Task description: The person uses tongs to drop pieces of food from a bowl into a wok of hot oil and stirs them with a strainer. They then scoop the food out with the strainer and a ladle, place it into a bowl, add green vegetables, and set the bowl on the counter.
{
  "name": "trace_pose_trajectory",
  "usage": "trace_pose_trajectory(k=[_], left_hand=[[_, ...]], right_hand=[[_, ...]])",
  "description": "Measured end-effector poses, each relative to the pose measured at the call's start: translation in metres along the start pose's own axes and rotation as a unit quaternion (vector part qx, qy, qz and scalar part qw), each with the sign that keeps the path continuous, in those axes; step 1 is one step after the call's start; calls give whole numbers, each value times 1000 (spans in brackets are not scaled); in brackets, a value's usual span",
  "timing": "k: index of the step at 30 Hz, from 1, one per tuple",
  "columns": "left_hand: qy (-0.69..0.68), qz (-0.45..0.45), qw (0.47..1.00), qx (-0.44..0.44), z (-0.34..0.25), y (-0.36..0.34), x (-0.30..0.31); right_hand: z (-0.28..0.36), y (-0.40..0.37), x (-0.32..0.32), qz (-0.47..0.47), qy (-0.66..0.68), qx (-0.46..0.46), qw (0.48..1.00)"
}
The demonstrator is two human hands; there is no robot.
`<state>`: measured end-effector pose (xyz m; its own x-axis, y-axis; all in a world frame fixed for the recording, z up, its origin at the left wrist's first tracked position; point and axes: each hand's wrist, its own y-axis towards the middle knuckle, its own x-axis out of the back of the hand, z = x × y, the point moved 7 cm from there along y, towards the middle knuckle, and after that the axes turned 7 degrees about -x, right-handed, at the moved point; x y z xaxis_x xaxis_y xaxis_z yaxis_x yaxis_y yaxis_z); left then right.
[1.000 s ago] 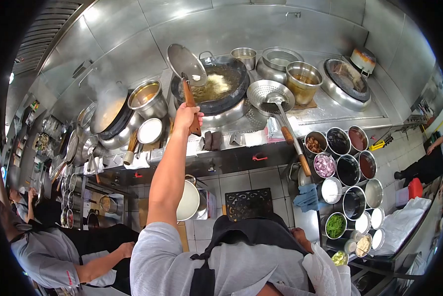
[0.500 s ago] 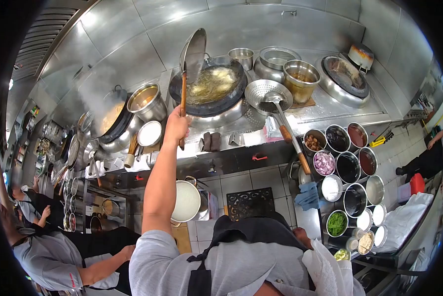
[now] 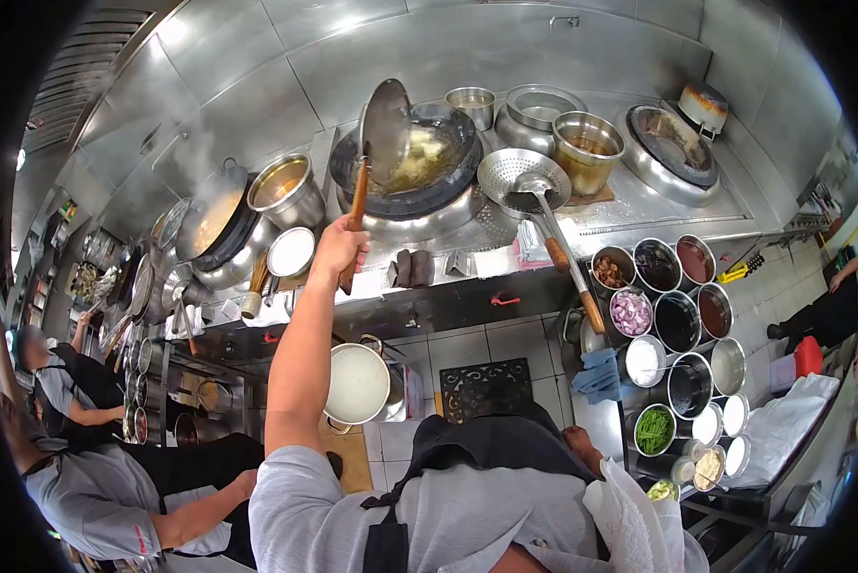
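Observation:
My left hand (image 3: 343, 246) is closed round the wooden handle of a large round strainer (image 3: 385, 132), which is tilted on edge at the wok's left side. Pale pieces of food (image 3: 427, 151) sit in bubbling oil inside the dark wok (image 3: 391, 205). Part of the wok's left side is hidden by the strainer. Low beside my apron, near the right counter, my right hand (image 3: 582, 447) hangs partly covered, and its fingers are not clear. A perforated colander (image 3: 494, 177) with a metal ladle (image 3: 534, 183) in it rests right of the wok.
A pot of oil (image 3: 589, 170) stands behind the ladle. Several ingredient containers, including chopped onion (image 3: 630, 313) and green vegetables (image 3: 653, 432), line the right counter. A pot of white liquid (image 3: 357, 382) is below my arm. Co-workers stand at left, near a steaming wok (image 3: 217, 224).
The strainer has come down and tilted further over the wok's left side. My left hand has shifted slightly left and down. The food in the oil has shifted.

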<state>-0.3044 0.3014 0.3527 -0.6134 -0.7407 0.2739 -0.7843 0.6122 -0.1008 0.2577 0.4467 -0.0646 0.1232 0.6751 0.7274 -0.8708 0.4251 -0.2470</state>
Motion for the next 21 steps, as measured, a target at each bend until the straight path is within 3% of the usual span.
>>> trace_pose_trajectory(k=[4, 7, 13, 16, 19, 20, 21], left_hand=[[43, -64, 997, -28, -8, -1, 30], [41, -117, 991, -39, -13, -1, 51], [65, -136, 988, -38, -11, 27, 71], [48, -127, 990, -33, 7, 51, 65], [10, -99, 995, 5, 23, 65, 44], [-15, -83, 996, 12, 25, 69, 34], [-40, -66, 997, 19, 35, 78, 25]], right_hand=[[-10, -12, -3, -15, 10, -30, 999], [-1, -21, -11, 28, -144, 60, 987], [-2, -25, -9, 63, -166, 14, 984], [8, -26, 2, -16, -140, 53, 989], [6, -26, 5, -92, -69, 2, 993], [-18, -29, 2, -84, 86, -165, 979], [-13, -39, 7, -73, 237, -322, 914]])
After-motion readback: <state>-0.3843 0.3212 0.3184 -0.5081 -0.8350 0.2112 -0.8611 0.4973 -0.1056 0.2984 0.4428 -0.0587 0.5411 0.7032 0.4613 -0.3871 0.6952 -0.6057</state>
